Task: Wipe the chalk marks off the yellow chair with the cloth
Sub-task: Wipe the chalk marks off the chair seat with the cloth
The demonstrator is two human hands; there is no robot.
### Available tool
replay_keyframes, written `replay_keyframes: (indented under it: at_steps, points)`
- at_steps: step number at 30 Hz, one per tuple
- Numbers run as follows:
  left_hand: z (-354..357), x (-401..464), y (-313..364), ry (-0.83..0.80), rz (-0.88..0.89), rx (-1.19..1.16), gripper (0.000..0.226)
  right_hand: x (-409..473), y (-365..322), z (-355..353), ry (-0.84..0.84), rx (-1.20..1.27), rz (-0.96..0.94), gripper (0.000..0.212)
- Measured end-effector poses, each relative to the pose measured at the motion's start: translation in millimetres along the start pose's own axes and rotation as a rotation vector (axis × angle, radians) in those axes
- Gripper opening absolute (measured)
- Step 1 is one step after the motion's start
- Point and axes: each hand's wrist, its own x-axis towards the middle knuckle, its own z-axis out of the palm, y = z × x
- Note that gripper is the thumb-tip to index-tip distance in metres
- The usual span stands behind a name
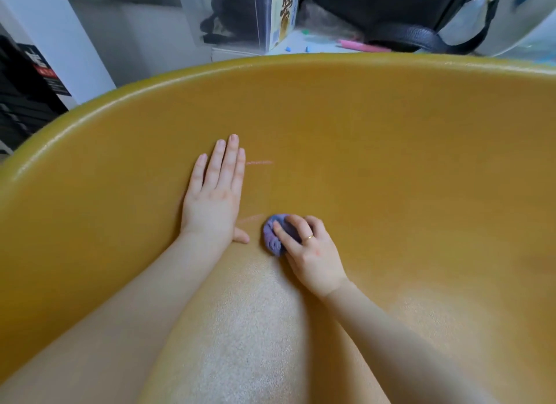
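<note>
Two hands: left hand (215,197) flat on chair (391,151); right hand (310,250) clutching cloth (275,233).

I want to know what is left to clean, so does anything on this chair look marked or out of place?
Yes. Two faint pink chalk strokes mark the yellow chair: one beside the left hand's fingertips, another between that hand and the purple cloth bunched under the right hand. Otherwise nothing looks damaged or spilled.

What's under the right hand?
The right hand presses a bunched purple cloth onto the yellow chair. Whether chalk remains beneath the cloth is hidden; a faint pink mark shows beside it.
</note>
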Motion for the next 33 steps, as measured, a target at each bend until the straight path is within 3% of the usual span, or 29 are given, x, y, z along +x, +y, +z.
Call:
replay_keyframes:
  at_steps: [3, 10, 14, 17, 19, 23, 29, 33]
  points:
    - [0, -1, -1, 0.001, -0.004, -0.016, 0.146, 36, 24, -19, 0.071, -0.108, -0.045, 0.029]
    - [3, 2, -1, 0.006, 0.006, -0.006, 0.147, 158, 77, -69, 0.476, -0.296, 0.178, 0.015]
    - [6, 3, 0, 0.022, 0.0, -0.011, 0.146, 106, 51, -34, 0.314, -0.161, 0.122, 0.034]
    - [6, 3, 0, 0.03, -0.001, -0.017, 0.146, 53, 17, -10, 0.163, -0.068, 0.169, 0.029]
    - [7, 3, 0, 0.042, -0.002, -0.014, 0.146, 26, -2, 4, 0.149, -0.05, 0.216, 0.016]
    - [7, 2, 0, 0.049, 0.0, 0.004, 0.146, 24, -3, 8, 0.211, -0.087, 0.22, 0.008]
    - [9, 3, -1, 0.05, 0.009, 0.001, 0.146, 131, 47, -35, 0.511, -0.228, 0.292, 0.009]
    - [10, 3, -1, 0.058, 0.013, -0.006, 0.146, 155, 50, -37, 0.578, -0.227, 0.334, 0.01]
